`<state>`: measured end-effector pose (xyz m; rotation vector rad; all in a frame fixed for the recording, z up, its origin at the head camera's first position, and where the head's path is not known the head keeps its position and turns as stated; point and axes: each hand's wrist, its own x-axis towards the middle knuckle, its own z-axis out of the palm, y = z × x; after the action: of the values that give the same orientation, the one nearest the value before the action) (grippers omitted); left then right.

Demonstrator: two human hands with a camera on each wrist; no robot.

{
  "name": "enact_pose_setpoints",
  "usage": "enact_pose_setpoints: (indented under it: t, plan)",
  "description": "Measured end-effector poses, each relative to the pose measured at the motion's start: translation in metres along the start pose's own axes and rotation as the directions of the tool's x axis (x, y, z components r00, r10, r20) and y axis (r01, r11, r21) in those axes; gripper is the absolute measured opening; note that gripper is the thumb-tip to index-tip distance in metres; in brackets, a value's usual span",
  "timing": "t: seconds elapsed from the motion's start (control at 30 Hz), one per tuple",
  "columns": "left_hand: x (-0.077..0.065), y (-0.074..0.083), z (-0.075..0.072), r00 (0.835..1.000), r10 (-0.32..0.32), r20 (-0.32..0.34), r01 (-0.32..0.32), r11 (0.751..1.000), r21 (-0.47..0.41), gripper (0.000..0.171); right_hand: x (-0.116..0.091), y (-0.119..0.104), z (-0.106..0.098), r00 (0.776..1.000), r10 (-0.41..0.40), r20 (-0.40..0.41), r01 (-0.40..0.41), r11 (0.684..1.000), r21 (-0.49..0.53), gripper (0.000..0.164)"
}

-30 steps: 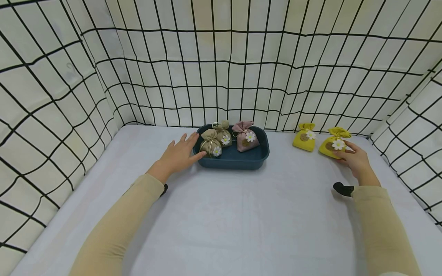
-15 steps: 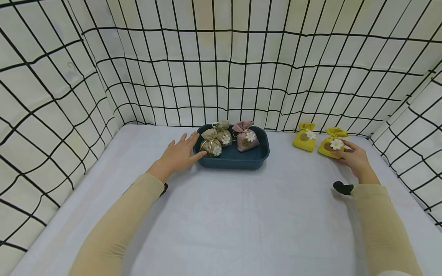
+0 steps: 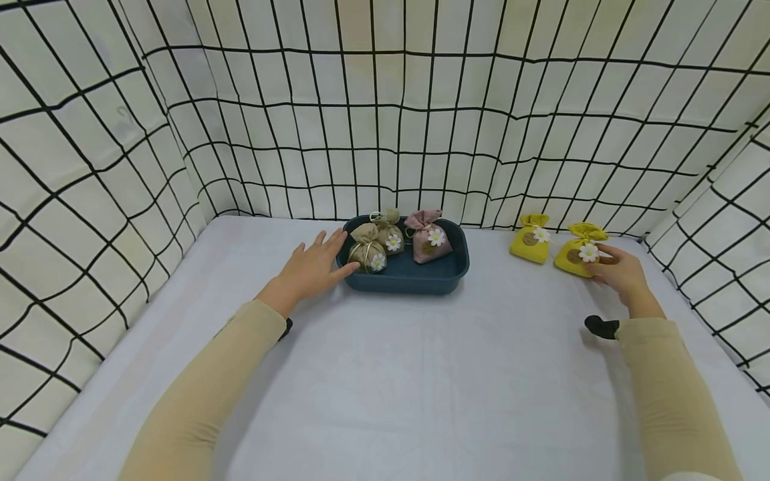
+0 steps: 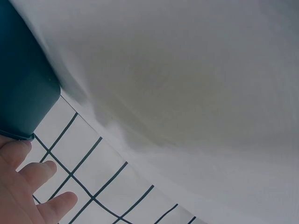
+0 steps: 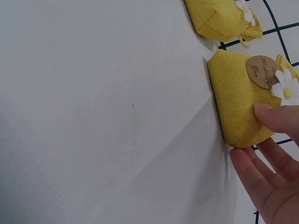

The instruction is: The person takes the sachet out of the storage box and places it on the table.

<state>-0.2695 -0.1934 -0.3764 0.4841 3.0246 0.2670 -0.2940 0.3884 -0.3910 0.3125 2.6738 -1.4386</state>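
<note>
My left hand (image 3: 309,267) lies with spread fingers at the left end of a dark blue tray (image 3: 403,286), thumb over the rim. In the left wrist view, fingertips (image 4: 18,151) meet the tray's corner. Inside the tray sit two beige drawstring pouches (image 3: 363,254) and a pink drawstring pouch (image 3: 428,248), each with a white daisy. At the right, my right hand (image 3: 622,274) pinches a yellow drawstring pouch (image 5: 236,100) standing on the table. Its thumb is on the front, beside the daisy, and the fingers are around the side and partly hidden.
Another yellow pouch (image 3: 529,247) stands just left of the one in my right hand. A white-covered table (image 3: 433,374) spreads in front. Black-gridded white walls (image 3: 448,127) rise behind and at both sides.
The yellow pouch at my right hand has shifted slightly left, toward the other yellow pouch. My right hand has since eased a little to the right. The left hand stays at the tray.
</note>
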Motion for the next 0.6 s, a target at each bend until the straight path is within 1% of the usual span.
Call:
enact_pose_setpoints:
  t: [0.2,0.33,0.6]
  plan:
    - [-0.0009,0.0012,-0.0029,1.000,0.002,0.002,-0.002,1.000,-0.004,0.087,-0.0013,0.0017,-0.0009,1.000,-0.014,-0.022,0.014,0.999,0.035,0.072]
    - [-0.0015,0.0018,-0.0043,1.000,0.003,0.002,-0.003,1.000,-0.001,0.087,-0.0026,0.0024,-0.0018,0.999,-0.023,-0.022,0.024,0.999,0.048,0.071]
    - [-0.0008,0.0007,-0.0012,1.000,0.006,-0.001,-0.006,1.000,-0.004,0.087,-0.0036,0.0078,-0.0061,0.999,-0.032,-0.040,0.034,0.998,0.062,0.066]
